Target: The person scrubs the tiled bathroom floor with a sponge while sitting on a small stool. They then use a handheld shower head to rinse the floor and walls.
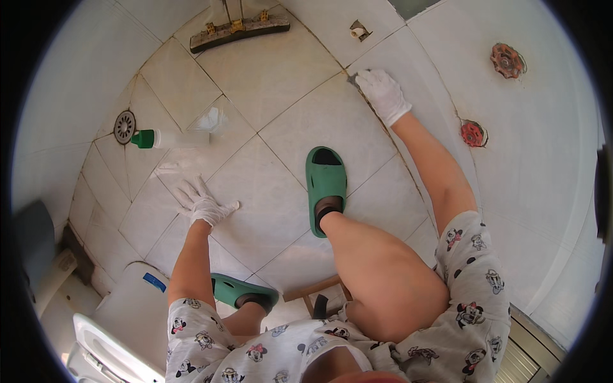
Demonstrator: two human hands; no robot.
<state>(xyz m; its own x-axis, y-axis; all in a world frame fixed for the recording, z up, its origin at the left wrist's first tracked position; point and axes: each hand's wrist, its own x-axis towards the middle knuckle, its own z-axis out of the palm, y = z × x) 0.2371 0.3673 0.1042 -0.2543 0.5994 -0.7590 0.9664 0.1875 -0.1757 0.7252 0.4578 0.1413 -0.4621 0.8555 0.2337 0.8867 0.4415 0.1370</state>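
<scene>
My right hand (382, 95), in a white glove, grips a small dark grey scouring pad (353, 79), mostly hidden under the fingers. It presses the pad on the stained joint where the floor meets the right-hand wall. In a matching glove, my left hand (203, 203) is spread with the fingers apart, palm down on the white floor tiles (254, 191). Nothing is in it. Beyond that hand lies a translucent plastic bottle (182, 140) on its side, its green cap (143, 139) towards a round metal floor drain (125, 126).
A sponge mop head (239, 31) rests at the far wall. Red valve handwheels (507, 61) stick out of the right wall. At lower left stands a toilet (115, 344). A wooden stool (311, 292) is beneath me, and my green slippers (327, 177) are on the tiles.
</scene>
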